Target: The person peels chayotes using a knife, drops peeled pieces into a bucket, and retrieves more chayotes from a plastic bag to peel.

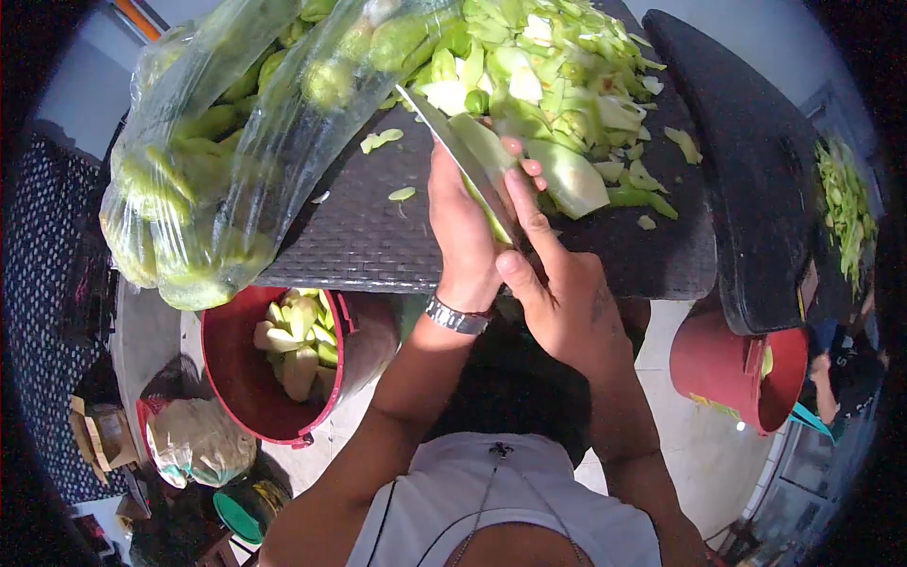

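My left hand (459, 227), with a watch at its wrist, is closed around a pale green, partly peeled fruit (486, 146), perhaps a green mango. Its fingertips show past the fruit's far side. A broad-bladed knife (442, 127) lies against the fruit, tip toward the upper left. My right hand (573, 295) grips the knife's near end, its handle mostly hidden by the fingers. Just beyond the hands, a large pale green piece (571, 181) rests beside a heap of peelings (576, 90) on the dark woven tabletop (354, 241).
A clear plastic bag (203, 180) of green fruits hangs over the table's left edge. Below stands a red bucket (213, 378) with peeled pieces. At right are a black chair back (732, 161), another red bucket (704, 364), more peelings (844, 208) and another person's arm (825, 383).
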Tool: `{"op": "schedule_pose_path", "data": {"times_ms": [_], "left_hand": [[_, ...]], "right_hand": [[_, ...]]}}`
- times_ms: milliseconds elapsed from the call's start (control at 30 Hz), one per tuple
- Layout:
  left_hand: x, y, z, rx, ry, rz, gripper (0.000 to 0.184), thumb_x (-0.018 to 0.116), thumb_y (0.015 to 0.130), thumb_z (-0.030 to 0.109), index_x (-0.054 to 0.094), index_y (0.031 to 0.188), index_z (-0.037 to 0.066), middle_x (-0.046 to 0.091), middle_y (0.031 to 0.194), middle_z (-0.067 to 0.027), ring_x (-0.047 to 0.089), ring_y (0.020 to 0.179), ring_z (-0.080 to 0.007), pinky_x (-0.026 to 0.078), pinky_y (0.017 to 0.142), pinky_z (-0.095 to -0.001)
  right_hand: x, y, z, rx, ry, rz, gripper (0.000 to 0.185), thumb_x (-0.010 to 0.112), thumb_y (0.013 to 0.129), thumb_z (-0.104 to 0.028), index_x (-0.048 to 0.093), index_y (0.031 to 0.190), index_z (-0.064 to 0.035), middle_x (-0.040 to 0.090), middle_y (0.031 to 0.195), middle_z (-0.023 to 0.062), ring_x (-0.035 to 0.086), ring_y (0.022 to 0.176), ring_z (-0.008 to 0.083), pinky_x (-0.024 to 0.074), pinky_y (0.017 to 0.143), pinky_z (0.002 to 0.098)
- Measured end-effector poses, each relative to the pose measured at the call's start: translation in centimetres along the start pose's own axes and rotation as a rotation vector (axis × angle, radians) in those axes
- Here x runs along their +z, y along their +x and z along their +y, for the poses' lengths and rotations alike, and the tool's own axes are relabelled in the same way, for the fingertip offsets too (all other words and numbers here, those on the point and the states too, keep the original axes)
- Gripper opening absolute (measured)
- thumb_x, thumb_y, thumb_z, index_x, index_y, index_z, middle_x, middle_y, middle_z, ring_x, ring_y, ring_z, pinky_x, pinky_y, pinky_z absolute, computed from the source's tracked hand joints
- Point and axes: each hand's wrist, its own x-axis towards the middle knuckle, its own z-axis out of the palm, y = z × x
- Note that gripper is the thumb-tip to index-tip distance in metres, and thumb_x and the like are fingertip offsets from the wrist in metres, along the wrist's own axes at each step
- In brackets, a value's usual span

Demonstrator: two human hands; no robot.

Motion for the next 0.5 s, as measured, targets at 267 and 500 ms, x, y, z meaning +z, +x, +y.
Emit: {"op": "schedule_pose_path", "data": {"times_ms": [267, 500], "left_hand": [[-0.4, 0.4, 0.0, -0.058, -0.049, 0.001, 0.046, 0.039, 0.108, 0.05, 0.053, 0.112, 0.006, 0.065, 0.096, -0.0116, 0.066, 0.08, -0.0244, 0.056, 0.074, -0.0388], [-1.0, 0.8, -1.2, 0.005, -0.04, 0.117, 0.044, 0.041, 0.108, 0.049, 0.051, 0.114, 0.006, 0.066, 0.099, -0.0124, 0.067, 0.083, -0.0242, 0.057, 0.074, -0.0367]], "right_hand": [[0.5, 0.7, 1.3, 0.037, -0.222, 0.003, 0.069, 0.055, 0.099, -0.015, 0.026, 0.161, -0.0159, 0.068, 0.086, 0.0299, 0.068, 0.078, 0.048, 0.0546, 0.068, 0.0575], [1.2, 1.4, 1.9, 0.035, -0.384, 0.123, 0.072, 0.056, 0.097, -0.012, 0.024, 0.161, -0.0146, 0.069, 0.088, 0.0267, 0.068, 0.071, 0.0444, 0.0551, 0.067, 0.0555]]}}
